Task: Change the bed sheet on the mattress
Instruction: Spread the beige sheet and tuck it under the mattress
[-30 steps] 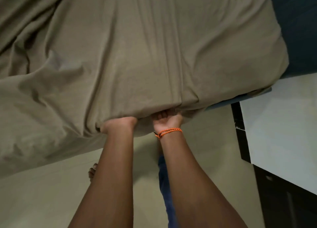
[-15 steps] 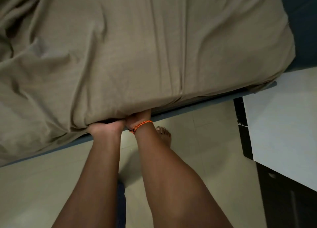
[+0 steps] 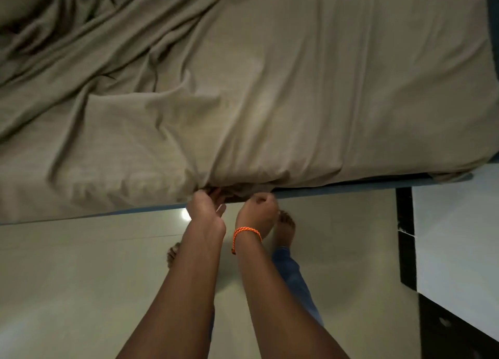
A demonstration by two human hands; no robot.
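A beige-brown bed sheet covers the mattress, smooth on the right and bunched in folds at the upper left. Its near edge hangs over the side of the mattress, above a blue strip of bed base. My left hand reaches under that edge, fingers curled into the gathered cloth. Right beside it, my right hand, with an orange cord on its wrist, grips the sheet's hem with curled fingers. The fingertips of both hands are hidden in the folds.
Pale tiled floor lies between me and the bed. My bare feet stand close under the bed's edge. A white-topped cabinet with dark sides stands at the right, next to the bed's corner.
Both hands have drawn back a little from under the mattress edge and moved slightly apart. More of the blue base strip shows, and the view has shifted left.
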